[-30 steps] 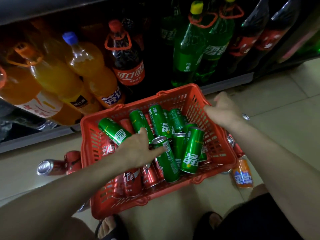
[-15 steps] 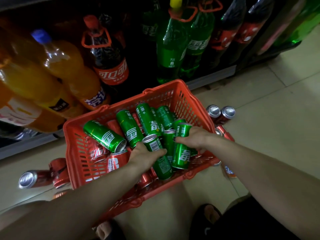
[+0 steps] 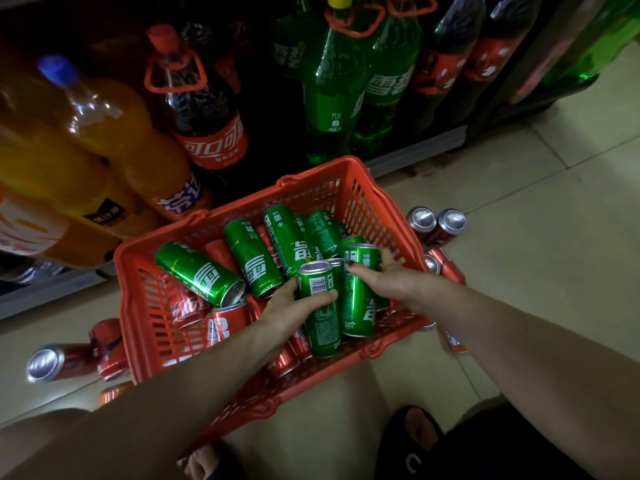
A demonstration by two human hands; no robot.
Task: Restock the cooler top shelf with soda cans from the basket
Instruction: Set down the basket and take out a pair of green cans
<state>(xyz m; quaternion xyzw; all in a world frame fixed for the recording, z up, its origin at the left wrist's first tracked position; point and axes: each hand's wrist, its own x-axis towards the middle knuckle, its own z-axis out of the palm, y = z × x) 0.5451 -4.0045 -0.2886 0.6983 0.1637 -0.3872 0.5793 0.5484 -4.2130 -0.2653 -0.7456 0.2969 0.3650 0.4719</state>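
Note:
A red plastic basket (image 3: 325, 188) sits on the tiled floor in front of the cooler's bottom shelf. It holds several green soda cans and several red cola cans (image 3: 194, 308) lying loose. My left hand (image 3: 291, 310) grips one upright green can (image 3: 320, 306) near the basket's front. My right hand (image 3: 384, 277) grips a second green can (image 3: 358, 296) right beside it. The cooler's top shelf is out of view.
Large orange soda bottles (image 3: 114, 133), a cola bottle (image 3: 204, 109) and green bottles (image 3: 332, 91) fill the cooler's bottom shelf behind the basket. Loose red cans lie on the floor left (image 3: 69, 358) and right (image 3: 438, 225) of the basket. My feet are just below it.
My right hand left the basket's right rim and took hold of a green can. My left hand closed round another green can. The view shifted so the basket sits further right.

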